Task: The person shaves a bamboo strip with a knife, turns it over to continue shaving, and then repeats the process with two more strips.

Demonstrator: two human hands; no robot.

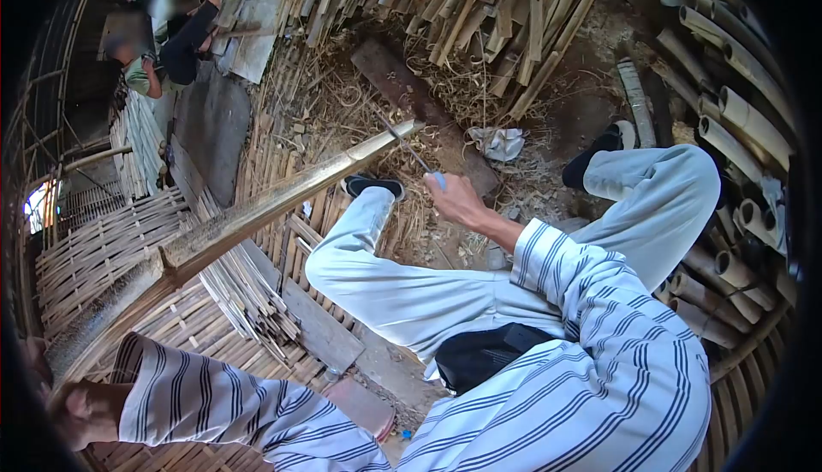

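Observation:
A long split bamboo pole [257, 215] runs diagonally from the lower left to a pale cut end near the middle. My left hand [81, 412] is at its near end, closed around it as far as the dark image edge shows; the fingertips are partly hidden. My right hand [461, 201] is wrapped around the grey-blue handle of a knife [414, 153]. The knife's thin dark blade lies across the bamboo close to its far end, pointing up and left.
Split bamboo strips [479, 9] are heaped at the top, with bamboo tubes [741, 121] stacked right. Shavings and a dark plank [402, 78] lie on the ground. Woven bamboo panels [103, 241] are at left. Another person [141, 74] sits at upper left.

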